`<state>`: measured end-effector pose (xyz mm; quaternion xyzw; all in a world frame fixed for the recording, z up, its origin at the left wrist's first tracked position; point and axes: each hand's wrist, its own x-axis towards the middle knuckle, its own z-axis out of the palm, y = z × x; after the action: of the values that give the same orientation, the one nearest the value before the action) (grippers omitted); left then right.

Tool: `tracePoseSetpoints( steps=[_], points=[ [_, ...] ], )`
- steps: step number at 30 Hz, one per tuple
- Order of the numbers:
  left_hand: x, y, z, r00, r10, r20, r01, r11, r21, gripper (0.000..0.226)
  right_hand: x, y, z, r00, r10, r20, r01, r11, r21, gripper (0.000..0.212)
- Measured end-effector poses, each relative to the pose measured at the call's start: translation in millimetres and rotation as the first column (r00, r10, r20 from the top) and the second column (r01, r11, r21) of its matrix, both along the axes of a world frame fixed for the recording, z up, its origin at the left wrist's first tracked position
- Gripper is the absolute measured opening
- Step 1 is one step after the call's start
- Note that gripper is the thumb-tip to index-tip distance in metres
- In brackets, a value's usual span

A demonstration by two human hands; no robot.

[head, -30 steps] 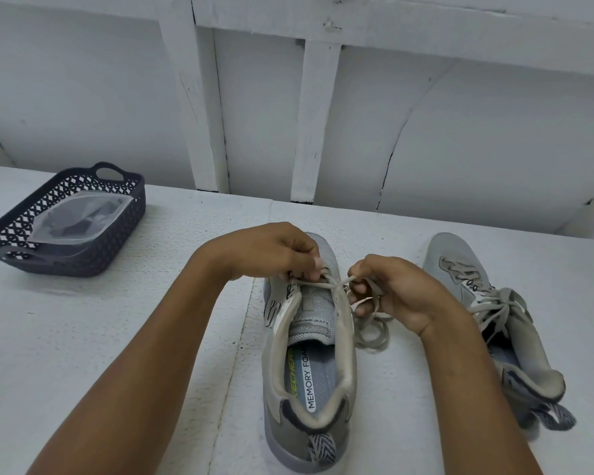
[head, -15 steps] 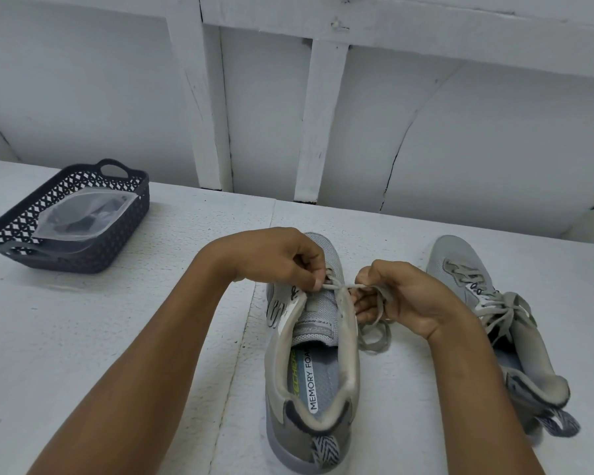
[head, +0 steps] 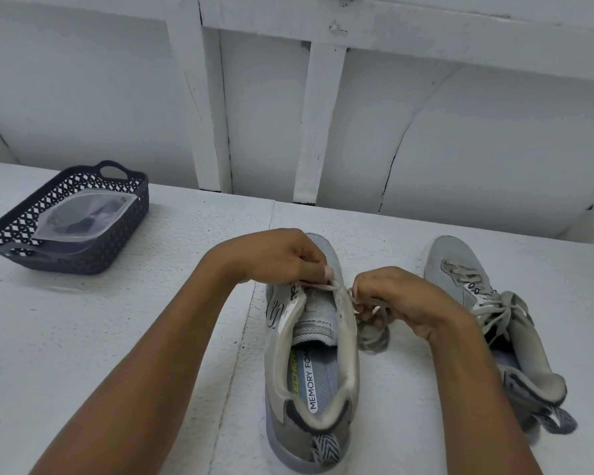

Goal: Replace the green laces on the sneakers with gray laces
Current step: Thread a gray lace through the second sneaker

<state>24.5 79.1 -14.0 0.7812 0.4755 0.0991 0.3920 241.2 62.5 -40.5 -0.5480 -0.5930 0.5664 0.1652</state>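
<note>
White painted wall boards (head: pixel 83 97) are standing behind the white table (head: pixel 83 337) where we are working.

Near sneaker (head: pixel 288 426): gray, sitting upright on the table at centre, heel towards us, toe pointing to the wall. We are reading "MEMORY FOAM" on the insole. The tongue is lying exposed, and only one strand is crossing the opening near the top eyelets.

Left hand (head: pixel 282 258): hovering over the front of this sneaker, fingers curled, thumb and forefinger pinching the gray lace (head: pixel 374 337) at the left edge of the opening.

Right hand (head: pixel 402 296): sitting just beside the sneaker's right edge, fingers curled round the same lace. The strand is running taut between the two hands across the tongue. Slack lace is hanging in loose loops under the right hand and is resting on the table against the sneaker's side.

Second sneaker (head: pixel 460 258): lying well to the right, tipped onto its side, toe towards the wall. It is carrying a pale lace (head: pixel 494 303) threaded through its eyelets, with the loose ends bunched near the collar. Our right forearm is partly covering it.

Far left: a dark lattice basket (head: pixel 124 234) is resting on the table, holding a clear plastic bag (head: pixel 83 214). We are not able to make out the bag's dark contents.
</note>
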Motion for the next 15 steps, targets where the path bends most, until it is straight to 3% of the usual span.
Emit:
tracePoseSetpoints(
  steps=[4, 15],
  points=[
    [4.3, 0.2, -0.9, 0.999, 0.003, -0.039, -0.001, 0.999, 0.039, 0.018, 0.9, -1.7, 2.1, 0.999, 0.025, -0.036, -0.023, 0.999, 0.039, 0.011],
    [-3.1, 1.7, -0.3, 1.000, -0.023, 0.018, 0.024, 0.999, -0.038, 0.016, -0.1, -2.9, 5.7, 0.990, 0.086, -0.116, -0.068, 0.986, 0.155, 0.011]
  ],
)
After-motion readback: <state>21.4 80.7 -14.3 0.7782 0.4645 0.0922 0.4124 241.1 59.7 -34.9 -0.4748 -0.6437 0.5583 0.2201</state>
